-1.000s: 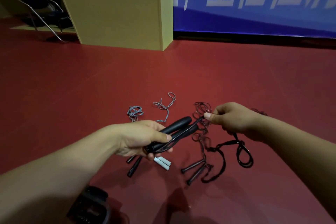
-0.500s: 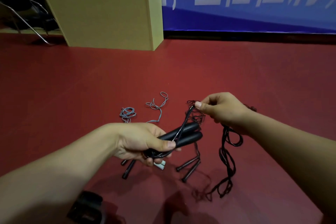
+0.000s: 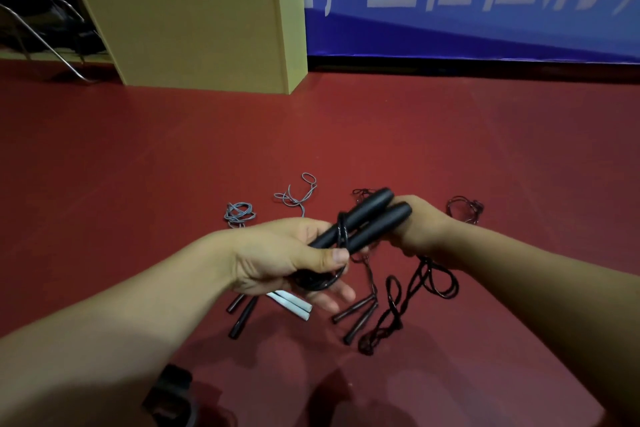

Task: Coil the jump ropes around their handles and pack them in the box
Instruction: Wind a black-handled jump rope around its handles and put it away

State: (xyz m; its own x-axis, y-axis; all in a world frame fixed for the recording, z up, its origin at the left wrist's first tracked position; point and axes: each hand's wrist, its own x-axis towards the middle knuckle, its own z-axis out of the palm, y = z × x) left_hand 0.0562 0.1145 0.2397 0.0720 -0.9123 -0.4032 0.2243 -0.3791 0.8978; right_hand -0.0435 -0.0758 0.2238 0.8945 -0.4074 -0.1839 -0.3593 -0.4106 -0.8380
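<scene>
1. Your left hand (image 3: 277, 260) grips the near ends of the two black handles (image 3: 367, 220), thumb pressed over the rope turn (image 3: 343, 234) round them.
2. Your right hand (image 3: 415, 225) sits behind the handles' far ends; you cannot tell what its fingers hold.
3. The black rope (image 3: 412, 291) hangs from it to the red floor (image 3: 138, 166).
4. Loose ropes lie below; the tan box (image 3: 194, 24) stands well apart, open floor between.

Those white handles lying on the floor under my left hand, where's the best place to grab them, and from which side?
Probably from above, across the middle of the white handles. They lie flat, side by side and touching, so one pinch across both could lift the pair. Their near ends are free; the left hand hides the far ends.
</scene>
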